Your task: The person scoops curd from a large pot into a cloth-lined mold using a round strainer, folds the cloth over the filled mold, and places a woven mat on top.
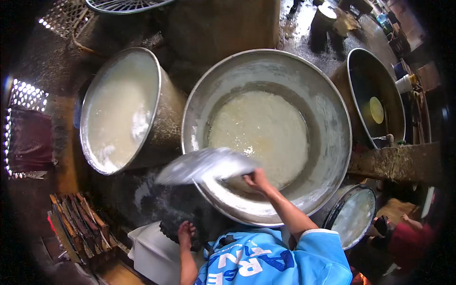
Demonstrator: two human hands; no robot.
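The right hand (258,181) is gripping a curved silver metal pan (206,165) by a round grey metal pot (327,107).
Cloudy liquid (259,128) is already covering the pot's bottom; what is left isn't showing. The left hand (186,232) is hanging loosely open near it.

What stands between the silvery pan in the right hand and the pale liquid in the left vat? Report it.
The near wall and rim of the left vat stand between the pan, held by the right hand, and the pale liquid; nothing else visible does.
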